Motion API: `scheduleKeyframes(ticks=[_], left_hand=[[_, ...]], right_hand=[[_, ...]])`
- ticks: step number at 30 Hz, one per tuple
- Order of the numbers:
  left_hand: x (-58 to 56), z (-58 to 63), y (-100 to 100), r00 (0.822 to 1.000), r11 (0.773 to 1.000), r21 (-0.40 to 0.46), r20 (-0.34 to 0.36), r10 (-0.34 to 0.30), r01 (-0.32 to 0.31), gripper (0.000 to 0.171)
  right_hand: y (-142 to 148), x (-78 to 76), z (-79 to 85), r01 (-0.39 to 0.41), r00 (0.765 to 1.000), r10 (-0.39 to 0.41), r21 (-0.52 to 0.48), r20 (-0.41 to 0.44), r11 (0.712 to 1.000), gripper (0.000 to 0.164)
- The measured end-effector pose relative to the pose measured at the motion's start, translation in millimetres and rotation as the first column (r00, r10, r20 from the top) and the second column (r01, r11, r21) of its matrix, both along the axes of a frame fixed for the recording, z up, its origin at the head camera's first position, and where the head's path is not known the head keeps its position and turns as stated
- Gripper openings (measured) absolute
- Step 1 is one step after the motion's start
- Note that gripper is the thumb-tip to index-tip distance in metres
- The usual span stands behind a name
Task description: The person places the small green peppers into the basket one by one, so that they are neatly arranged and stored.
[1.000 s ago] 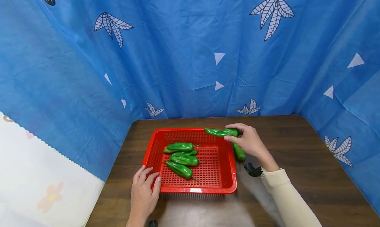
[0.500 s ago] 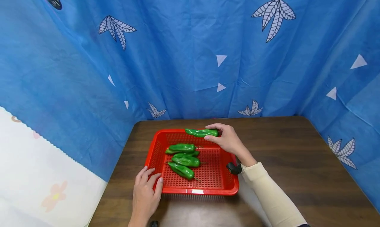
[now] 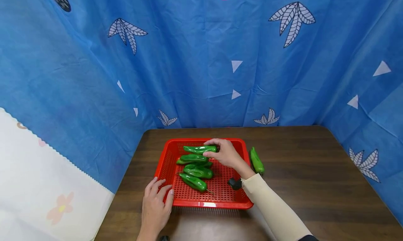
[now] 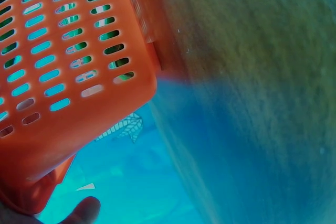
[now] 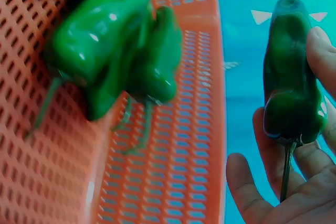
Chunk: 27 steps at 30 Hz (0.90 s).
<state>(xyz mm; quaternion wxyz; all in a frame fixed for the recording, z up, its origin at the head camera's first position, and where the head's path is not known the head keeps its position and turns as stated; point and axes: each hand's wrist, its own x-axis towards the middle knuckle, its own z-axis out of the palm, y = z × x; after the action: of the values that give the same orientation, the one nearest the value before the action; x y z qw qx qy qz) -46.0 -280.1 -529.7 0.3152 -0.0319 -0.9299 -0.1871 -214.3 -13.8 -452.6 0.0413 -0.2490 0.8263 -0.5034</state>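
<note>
My right hand [image 3: 225, 153] pinches a green chili pepper [image 3: 199, 149] near its stem end, between thumb and fingers, above the back of a red basket [image 3: 206, 205]. In the right wrist view, the held pepper [image 5: 289, 72] has its stem pointing down the frame. Several green peppers [image 3: 198, 171] lie bunched in the basket's left half. My left hand [image 3: 156, 206] rests at the basket's front left corner, its fingers loosely bent over the rim. The left wrist view shows the basket's slotted outer wall [image 4: 73, 77] and one fingertip [image 4: 86, 209]; the rest of that hand is mostly out of view.
One more green pepper [image 3: 256, 161] lies on the brown wooden table [image 3: 302, 178], just right of the basket. Blue patterned curtain [image 3: 189, 59] hangs behind the table and along its sides. A black wrist device [image 3: 234, 184] shows below my right hand.
My right hand has carried its pepper leftward from the basket's right rim to above its back middle, and lower. The pepper on the table is uncovered again. My left hand stays at the corner.
</note>
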Motion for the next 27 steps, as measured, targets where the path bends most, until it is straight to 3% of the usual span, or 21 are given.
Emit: scheduleKeyframes(ticks=[9,18,27], left_hand=[[0.0,-1.9,1,1.000,1.000,-0.008,-0.012,0.002,-0.002,0.019],[1.2,1.0,-1,1.000,1.000,-0.003,-0.007,0.019,-0.019,0.018],[1.1,-0.3,0,0.999,0.999,0.007,0.019,0.032,-0.032,0.020]], right_hand=[[-16,-4.3,-18.8,0.020,1.000,-0.021,0.056,0.022,0.998,0.041],[-28,0.4,-16.1,-0.022,1.000,0.021,0.046,0.017,0.999,0.039],[-36,3.8,-19.1,0.008,1.000,-0.009,0.089,0.008,0.996,0.035]])
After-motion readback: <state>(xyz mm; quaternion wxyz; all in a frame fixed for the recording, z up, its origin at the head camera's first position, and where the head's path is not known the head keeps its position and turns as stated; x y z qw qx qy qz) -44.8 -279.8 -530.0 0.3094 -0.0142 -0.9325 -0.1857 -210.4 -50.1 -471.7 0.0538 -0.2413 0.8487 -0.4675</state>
